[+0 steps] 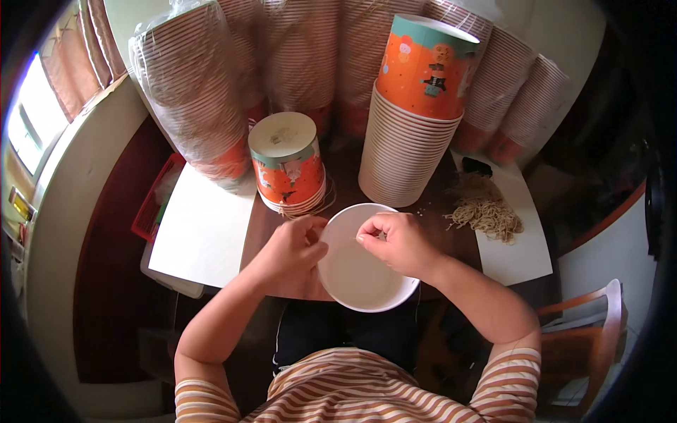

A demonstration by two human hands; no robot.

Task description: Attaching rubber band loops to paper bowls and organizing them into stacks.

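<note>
A white-lined paper bucket (363,275) is tilted in front of me at the table's near edge, its open mouth toward me. At its left side, my left hand (296,247) has its fingers closed at the rim; the fingertips are partly hidden. Over the far right part of the rim reaches my right hand (400,243), thumb and forefinger pinched together above the bucket's inside. A thin, pale bit of what looks like cord shows at that pinch. Beyond my left hand stand a few upside-down orange buckets (289,183) with green bands, loose cord trailing beside them.
A tall stack of nested buckets (407,151) stands beyond my right hand. Beige cords (493,215) lie heaped on a white board (529,247) at right. Plastic-wrapped bucket stacks (190,84) line the back. A red basket (149,211) is at left, a chair (599,338) at right.
</note>
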